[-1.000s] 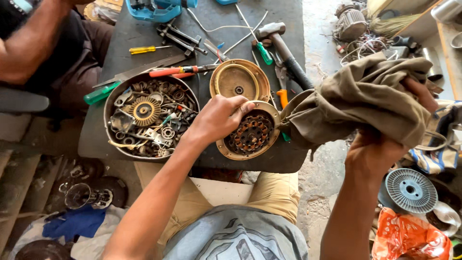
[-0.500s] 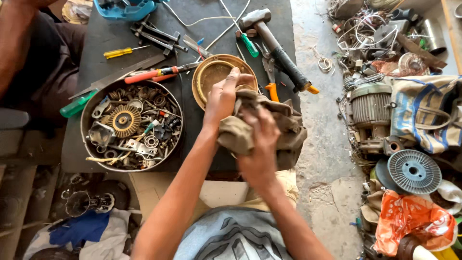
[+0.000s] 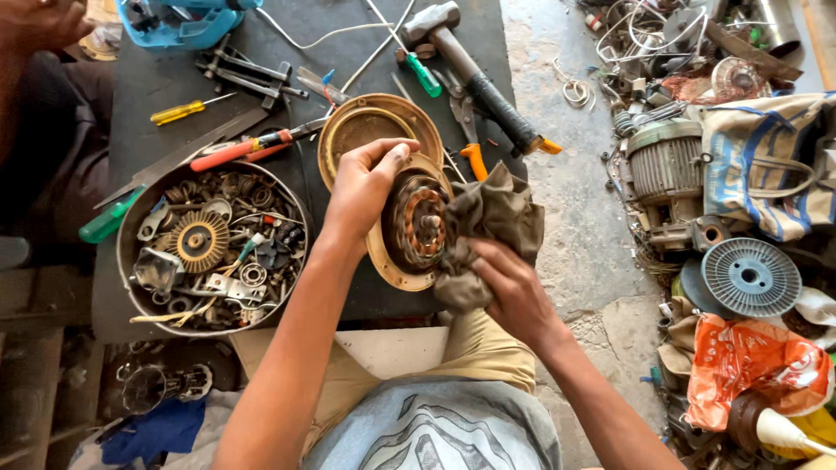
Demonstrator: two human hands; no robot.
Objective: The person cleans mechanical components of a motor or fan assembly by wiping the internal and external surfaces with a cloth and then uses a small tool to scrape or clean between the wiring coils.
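My left hand [image 3: 364,187] grips the rim of a round brass-coloured motor part [image 3: 413,228] with copper windings and holds it tilted up on edge at the table's near side. My right hand [image 3: 505,287] is closed on a crumpled grey-brown rag [image 3: 492,218] and presses it against the right side of that part. A matching brass-coloured round cover [image 3: 370,126] lies flat on the dark table [image 3: 157,87] just behind my left hand.
A metal bowl [image 3: 126,235] full of gears, springs and small parts sits left. Screwdrivers [image 3: 183,111], pliers [image 3: 466,144], a hammer [image 3: 475,74] and a blue case [image 3: 178,24] lie behind. Another person's arm [image 3: 35,35] is at top left. Motors [image 3: 666,174], a fan disc [image 3: 749,277] and bags clutter the floor to the right.
My right hand brought the rag in from the right onto the motor part. My left hand lifted the part from flat to tilted on edge.
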